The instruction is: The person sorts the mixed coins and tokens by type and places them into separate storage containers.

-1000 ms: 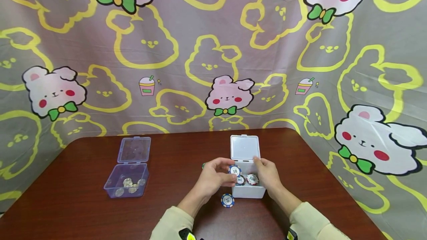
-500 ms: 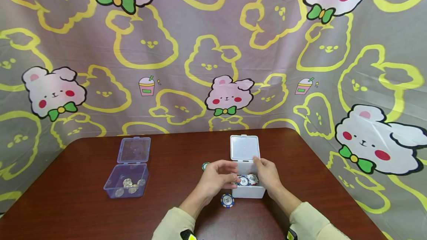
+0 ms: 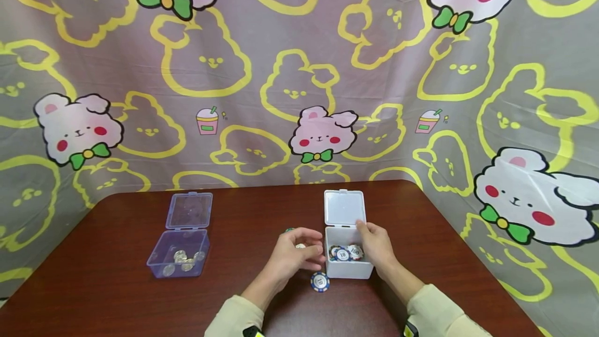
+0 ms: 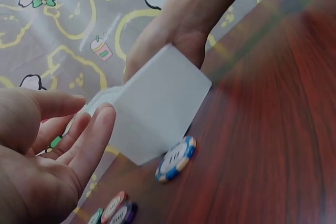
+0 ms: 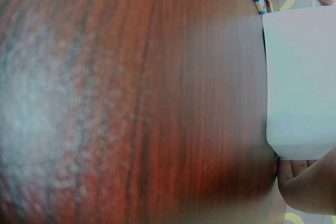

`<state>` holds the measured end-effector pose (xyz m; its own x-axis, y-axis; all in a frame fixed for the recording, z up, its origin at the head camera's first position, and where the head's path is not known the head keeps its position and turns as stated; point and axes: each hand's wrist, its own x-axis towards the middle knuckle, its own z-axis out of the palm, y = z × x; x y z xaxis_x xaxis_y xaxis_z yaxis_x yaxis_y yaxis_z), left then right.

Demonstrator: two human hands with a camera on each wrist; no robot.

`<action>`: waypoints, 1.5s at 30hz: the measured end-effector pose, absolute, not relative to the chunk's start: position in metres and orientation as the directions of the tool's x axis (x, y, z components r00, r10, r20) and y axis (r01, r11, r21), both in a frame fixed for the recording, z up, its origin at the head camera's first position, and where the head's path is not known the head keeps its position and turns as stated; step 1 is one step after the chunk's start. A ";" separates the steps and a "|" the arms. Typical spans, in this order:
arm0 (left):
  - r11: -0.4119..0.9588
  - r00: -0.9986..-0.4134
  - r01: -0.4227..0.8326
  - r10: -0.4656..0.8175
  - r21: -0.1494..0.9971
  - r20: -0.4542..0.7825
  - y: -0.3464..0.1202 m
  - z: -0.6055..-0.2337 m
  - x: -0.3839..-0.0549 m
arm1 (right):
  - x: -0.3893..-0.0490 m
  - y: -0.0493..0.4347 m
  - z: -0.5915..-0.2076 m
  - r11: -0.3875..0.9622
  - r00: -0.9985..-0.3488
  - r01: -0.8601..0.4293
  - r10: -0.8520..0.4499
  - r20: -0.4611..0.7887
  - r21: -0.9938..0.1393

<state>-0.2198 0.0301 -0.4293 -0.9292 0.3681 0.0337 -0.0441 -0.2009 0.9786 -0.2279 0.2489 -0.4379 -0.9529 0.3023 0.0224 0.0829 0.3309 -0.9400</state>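
My left hand [image 3: 296, 253] hovers over the table just left of the white plastic box [image 3: 348, 270], its fingers loosely bent and nothing gripped. Poker chips [image 3: 343, 254] lie inside that box, a blue one marked 10 on top. My right hand [image 3: 376, 246] holds the box at its right side, fingertips by the back corner near the hinged lid [image 3: 344, 208], which stands up. Close to the box's front left corner, a blue and white poker chip [image 3: 320, 282] lies on the table. More chips, red [image 4: 114, 206] and dark purple [image 4: 123, 214] among them, show below the left hand in the left wrist view.
A translucent purple box [image 3: 178, 264] with its lid raised stands on the left, with several coins [image 3: 187, 263] inside. The dark red wooden table [image 3: 252, 212] ends at a patterned cloth [image 3: 262, 66] at the back and right.
The blue chip that my left hand pinched now lies in the white box. My left hand has drawn back leftward, out of the box. The right hand has stayed by the box.
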 end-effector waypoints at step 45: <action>0.389 -0.938 0.192 0.343 0.901 0.052 -0.022 -0.449 -0.226 | -0.228 0.250 -0.438 0.349 -0.956 0.092 0.292 0.015 -0.933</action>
<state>-0.2258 -0.0220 -0.4493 -0.9378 0.3432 0.0521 0.1924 0.3888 0.9010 -0.2276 0.2496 -0.4384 -0.9563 0.2921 0.0153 0.0916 0.3487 -0.9328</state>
